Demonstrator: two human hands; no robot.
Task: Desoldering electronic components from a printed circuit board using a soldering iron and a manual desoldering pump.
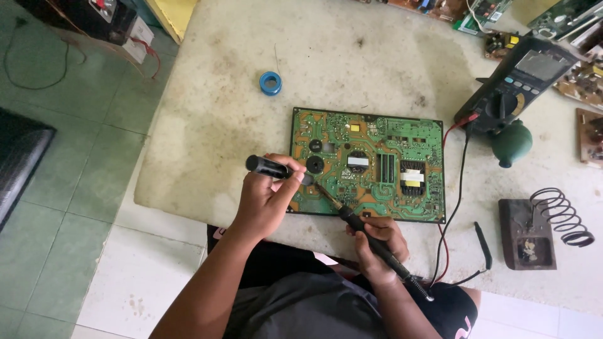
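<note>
I look down on a pale, stained stone counter [352,56] with a rounded corner, lit by soft, even daylight. To the left of the hands the floor [75,207] is laid with green tiles, giving way to white tiles nearer the counter's edge. A dark, ribbed mat or panel [19,157] lies at the far left. Beyond it, up and left of the hands, thin red wires [147,53] trail across the tiles beside a dark box [94,19].
</note>
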